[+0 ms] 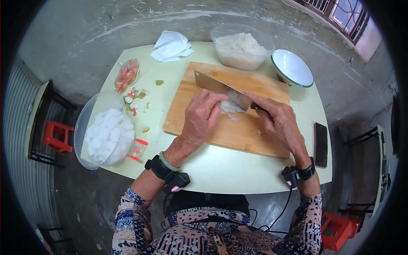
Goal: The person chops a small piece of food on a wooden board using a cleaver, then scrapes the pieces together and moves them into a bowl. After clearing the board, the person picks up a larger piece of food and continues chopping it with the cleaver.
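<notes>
A broad-bladed cleaver [216,88] is over the wooden cutting board [191,123], its black handle inside my right hand [280,119]. White chopped food [231,107] lies on the board beside the blade, with small bits scattered around it. My left hand [204,111] rests at the left side of this food, fingers bent and pressed together near the blade. Its fingertips are partly hidden, so what they pinch is hard to make out.
Behind the board stand a clear tub of shredded white food [243,49] and a green-rimmed white bowl [292,68]. At left are a bowl of white pieces [104,136], a plastic bag [127,74] and wrappers. White tissue [171,46] and a phone [321,144] lie on the table [238,178].
</notes>
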Demonstrator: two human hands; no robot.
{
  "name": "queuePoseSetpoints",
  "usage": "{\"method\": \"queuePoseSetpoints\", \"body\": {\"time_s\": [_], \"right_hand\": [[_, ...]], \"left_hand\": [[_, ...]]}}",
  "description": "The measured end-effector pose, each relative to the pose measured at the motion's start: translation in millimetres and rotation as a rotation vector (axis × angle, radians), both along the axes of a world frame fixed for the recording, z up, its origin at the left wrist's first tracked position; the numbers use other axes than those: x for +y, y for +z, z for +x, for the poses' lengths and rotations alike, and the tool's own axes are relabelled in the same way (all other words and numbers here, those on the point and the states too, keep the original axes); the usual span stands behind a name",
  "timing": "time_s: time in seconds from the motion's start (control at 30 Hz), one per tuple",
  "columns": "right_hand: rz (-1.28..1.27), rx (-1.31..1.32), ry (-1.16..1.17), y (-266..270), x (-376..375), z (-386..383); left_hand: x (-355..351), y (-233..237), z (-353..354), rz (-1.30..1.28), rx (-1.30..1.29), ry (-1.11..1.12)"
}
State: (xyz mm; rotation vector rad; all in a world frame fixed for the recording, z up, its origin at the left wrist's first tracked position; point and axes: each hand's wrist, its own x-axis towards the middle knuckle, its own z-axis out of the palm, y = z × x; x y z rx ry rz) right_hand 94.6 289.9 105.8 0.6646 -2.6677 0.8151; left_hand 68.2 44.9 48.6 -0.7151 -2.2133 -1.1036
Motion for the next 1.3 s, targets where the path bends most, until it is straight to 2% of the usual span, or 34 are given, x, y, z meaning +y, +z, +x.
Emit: {"method": "queuePoseSetpoints", "body": {"time_s": [0.07, 0.13, 0.2, 0.27, 0.37, 0.43, 0.57, 0.63, 0.77, 0.9, 0.97, 1.07, 1.17, 1.3], "right_hand": [[0.031, -0.005, 0.014, -1.0, -1.0, -1.9], [-0.081, -0.039, -0.028, 0.2, -3.3, 0.8], [-0.073, -0.025, 0.013, -6.7, -5.5, 0.3], [-0.073, -0.006, 0.051, -9.0, -5.1, -1.7], [-0.082, -0.039, 0.043, -2.7, -1.1, -1.6], [-0.069, -0.114, -0.094, 6.7, -4.9, 0.9], [-0.015, -0.043, -0.059, -5.6, 1.0, -3.7], [-0.138, -0.076, -0.062, -1.8, 2.4, -3.7], [-0.010, -0.119, -0.110, -2.8, -3.6, -0.9], [-0.124, -0.182, -0.048, -6.3, -0.7, -2.4], [-0.208, -0.031, 0.048, -16.6, -6.0, -4.1], [-0.064, -0.181, -0.028, 1.7, -9.4, 4.9], [-0.197, -0.150, -0.014, -0.9, -6.8, 2.6], [-0.109, -0.084, 0.027, -7.4, -7.2, 2.4]], "left_hand": [[-4.2, -0.9, -2.9, 0.087, -0.049, 0.036], [-6.0, 0.8, -2.3, 0.103, -0.069, 0.035], [-3.6, 0.3, -1.6, 0.123, -0.093, 0.025], [-1.7, -2.7, -3.9, -0.059, 0.029, 0.004], [-3.4, -11.1, -4.9, -0.115, 0.006, -0.019], [-4.5, -6.9, -3.1, -0.145, -0.008, -0.053], [-2.4, -10.1, 0.2, -0.173, -0.006, -0.138], [-1.1, -5.9, 3.7, -0.173, -0.007, -0.129], [-1.0, -9.6, 0.3, -0.118, 0.010, -0.088], [-4.9, -4.7, -0.9, -0.096, -0.027, -0.004], [0.2, 2.7, -0.3, 0.067, 0.069, -0.037], [-1.2, -5.0, -2.2, 0.055, 0.011, -0.002], [-4.2, 0.2, -1.7, 0.051, 0.020, 0.036], [-6.1, -4.3, -4.0, 0.007, -0.003, 0.066]]}}
